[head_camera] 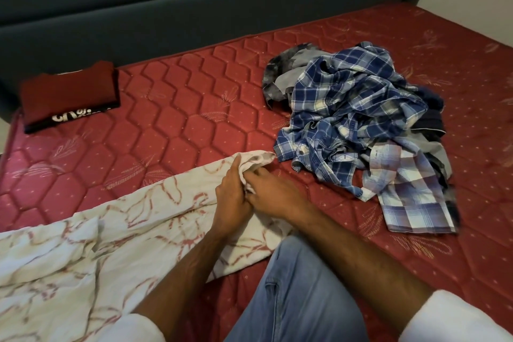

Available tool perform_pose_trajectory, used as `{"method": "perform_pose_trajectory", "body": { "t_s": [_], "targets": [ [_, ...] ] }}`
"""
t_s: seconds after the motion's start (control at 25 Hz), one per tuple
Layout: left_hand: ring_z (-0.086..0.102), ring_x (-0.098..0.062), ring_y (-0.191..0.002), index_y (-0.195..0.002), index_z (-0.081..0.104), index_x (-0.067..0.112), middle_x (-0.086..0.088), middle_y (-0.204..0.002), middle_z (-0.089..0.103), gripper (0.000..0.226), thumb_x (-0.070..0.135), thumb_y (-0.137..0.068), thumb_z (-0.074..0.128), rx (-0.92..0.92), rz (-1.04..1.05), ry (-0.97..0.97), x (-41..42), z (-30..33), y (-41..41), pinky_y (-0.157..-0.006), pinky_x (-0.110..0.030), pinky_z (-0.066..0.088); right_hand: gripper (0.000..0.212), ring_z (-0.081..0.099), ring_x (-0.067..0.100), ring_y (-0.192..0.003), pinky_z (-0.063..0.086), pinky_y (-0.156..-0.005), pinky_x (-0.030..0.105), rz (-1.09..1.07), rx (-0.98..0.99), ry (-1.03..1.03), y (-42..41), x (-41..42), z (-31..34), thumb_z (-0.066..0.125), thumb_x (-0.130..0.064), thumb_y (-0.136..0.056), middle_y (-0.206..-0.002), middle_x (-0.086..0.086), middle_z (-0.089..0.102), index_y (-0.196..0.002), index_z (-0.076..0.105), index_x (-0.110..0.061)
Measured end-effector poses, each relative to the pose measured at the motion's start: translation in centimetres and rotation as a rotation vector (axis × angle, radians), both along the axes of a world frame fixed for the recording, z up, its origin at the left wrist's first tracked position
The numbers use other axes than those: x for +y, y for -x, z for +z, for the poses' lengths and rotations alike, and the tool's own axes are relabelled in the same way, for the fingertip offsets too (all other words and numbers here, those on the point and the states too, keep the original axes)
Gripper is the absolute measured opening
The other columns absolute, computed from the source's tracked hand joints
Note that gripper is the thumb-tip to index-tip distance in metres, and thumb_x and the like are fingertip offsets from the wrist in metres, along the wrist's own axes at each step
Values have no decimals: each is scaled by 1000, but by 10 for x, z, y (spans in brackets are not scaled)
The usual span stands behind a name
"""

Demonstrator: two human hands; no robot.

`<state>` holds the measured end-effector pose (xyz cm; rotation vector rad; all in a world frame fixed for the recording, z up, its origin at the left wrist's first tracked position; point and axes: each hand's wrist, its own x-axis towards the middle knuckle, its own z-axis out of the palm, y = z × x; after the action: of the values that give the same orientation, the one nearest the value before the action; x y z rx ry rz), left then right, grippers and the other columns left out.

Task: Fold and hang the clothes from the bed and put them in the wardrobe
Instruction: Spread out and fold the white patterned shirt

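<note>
Both hands, left hand (231,189) and right hand (273,193), pinch 1 bunched edge of the white patterned garment (111,230), which lies spread on the bed (194,97). Recommended: separate the hands along the edge, pull taut, then fold flat.
</note>
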<state>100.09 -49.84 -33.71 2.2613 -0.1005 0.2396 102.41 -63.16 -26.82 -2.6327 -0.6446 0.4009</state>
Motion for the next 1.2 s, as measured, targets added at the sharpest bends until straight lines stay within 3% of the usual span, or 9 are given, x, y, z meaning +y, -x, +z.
{"method": "perform_pose_trajectory", "body": {
  "t_s": [0.08,0.16,0.32,0.44,0.64,0.8,0.84,1.0,1.2],
  "targets": [
    [44,1,-136,-161,12,25,13,-153,46,92,15,-92,71,29,-12,71,2,-1,-1,-111,-21,36,46,63,31,-105,47,-77,40,15,-106,125,7,10,0,51,-20,-100,-149,13,38,-143,39,-20],
    [55,-6,-129,-161,12,25,11,-145,55,92,17,-91,72,38,4,75,2,1,0,-107,-30,44,46,63,30,-105,50,-81,42,2,-119,132,8,10,1,52,-19,-99,-147,12,41,-143,39,-19],
    [57,-15,-106,-159,14,28,9,-123,59,88,21,-90,67,9,25,-67,-3,1,1,-92,-52,50,56,65,15,-96,52,-74,28,-328,264,-394,-6,-13,1,68,-10,-92,-112,-4,63,-138,36,-13],
    [53,-14,-110,-158,18,29,8,-126,58,82,33,-93,68,0,15,-93,-5,2,1,-94,-50,48,37,69,16,-97,53,-67,14,-524,537,-686,-21,-29,-4,71,5,-88,-100,-7,69,-121,62,-8],
    [49,-13,-118,-156,27,25,8,-132,53,68,28,-97,62,-59,9,-113,-7,5,4,-98,-43,39,31,69,0,-68,50,-56,10,-544,686,-764,-30,-31,-5,63,10,-92,-91,-3,70,-121,65,1],
    [45,-11,-125,-154,30,26,8,-138,49,60,31,-101,57,-58,1,-100,-6,4,5,-102,-35,35,29,73,24,-101,58,-92,33,-561,717,-814,-40,-31,-15,68,-1,-91,-109,8,77,-121,68,-2],
    [46,-12,-125,-152,32,25,7,-138,49,57,32,-101,57,-60,6,-109,-6,3,4,-102,-34,35,31,73,25,-103,58,-93,36,-561,723,-823,-41,-32,-15,71,-4,-90,-112,9,76,-121,68,-3],
    [50,-17,-114,-138,46,19,3,-124,54,45,31,-97,63,-59,62,-133,-9,-1,2,-97,-43,43,34,74,25,-87,61,-74,31,-660,784,-928,-40,-37,-23,78,-2,-84,-108,18,75,-116,69,4],
    [49,-15,-109,-125,52,20,5,-119,54,32,28,-97,64,-79,49,-158,-7,-3,3,-94,-41,43,38,73,25,-90,59,-73,28,-664,750,-807,-43,-35,-22,81,-6,-83,-108,17,76,-117,68,7]
  ]
}}
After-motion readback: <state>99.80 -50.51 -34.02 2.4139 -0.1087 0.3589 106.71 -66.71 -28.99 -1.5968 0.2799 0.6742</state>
